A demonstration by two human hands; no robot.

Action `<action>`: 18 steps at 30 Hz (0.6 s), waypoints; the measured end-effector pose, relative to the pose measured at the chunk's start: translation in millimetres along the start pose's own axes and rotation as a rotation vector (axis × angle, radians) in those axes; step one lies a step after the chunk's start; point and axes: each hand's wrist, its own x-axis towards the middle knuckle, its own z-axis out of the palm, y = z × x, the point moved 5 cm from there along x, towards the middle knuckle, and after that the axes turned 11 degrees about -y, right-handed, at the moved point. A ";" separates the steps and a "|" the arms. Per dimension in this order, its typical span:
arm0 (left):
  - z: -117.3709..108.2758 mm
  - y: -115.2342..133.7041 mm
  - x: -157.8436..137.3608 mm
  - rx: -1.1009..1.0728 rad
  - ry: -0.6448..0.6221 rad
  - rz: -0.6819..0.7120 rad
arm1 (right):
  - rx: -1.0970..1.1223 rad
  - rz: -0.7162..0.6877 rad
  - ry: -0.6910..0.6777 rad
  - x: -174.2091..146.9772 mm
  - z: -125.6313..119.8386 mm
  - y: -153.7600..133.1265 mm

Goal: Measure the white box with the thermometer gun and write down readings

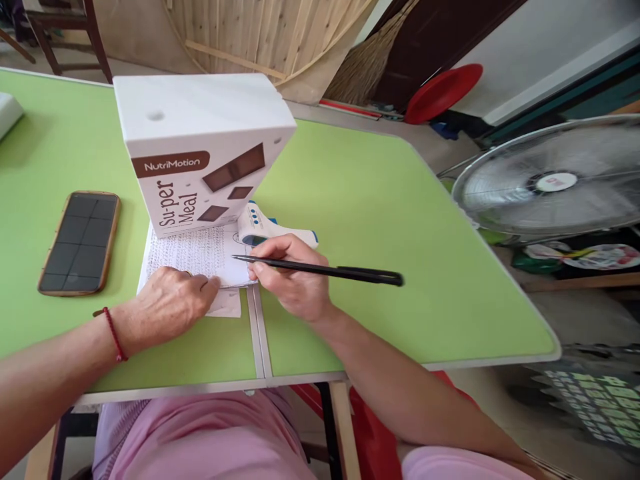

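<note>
Between the fingertips and thumb of my right hand is a slim black pen, its tip pointing left just above or on a handwritten sheet of paper. My left hand lies on the paper's lower edge with its fingers curled in, and their tips are hidden. A second piece of paper pokes out below. At the back of the sheet stands a white NutriMotion box, covering part of the writing. Just beyond my right hand lies a white and blue infrared thermometer.
A phone in a brown case lies left on the green folding table, whose metal seam runs near my hands. At the far left edge is a white object. A large fan stands to the right, beyond the table's edge.
</note>
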 end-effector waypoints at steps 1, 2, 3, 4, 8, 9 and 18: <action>0.7 -0.2 0.4 -0.015 0.005 -0.009 | 0.033 0.014 -0.039 0.8 4.6 1.7; 1.1 -0.6 0.7 -0.036 0.009 -0.023 | 0.043 0.029 -0.071 1.7 8.5 3.5; 1.2 -1.1 1.0 -0.059 0.015 -0.039 | 0.034 0.047 -0.090 2.3 11.2 5.5; 1.1 -1.7 1.0 -0.080 0.023 -0.055 | 0.014 0.071 -0.094 2.6 12.8 7.7; 1.4 -1.4 0.1 -0.107 0.032 -0.071 | -0.104 0.128 -0.035 1.4 13.5 12.3; 2.0 -1.3 -0.3 -0.100 0.029 -0.072 | -0.134 0.117 -0.031 1.0 14.0 11.5; 4.2 -2.9 -1.2 -0.093 0.063 -0.075 | -0.245 -0.051 -0.112 1.2 20.0 1.4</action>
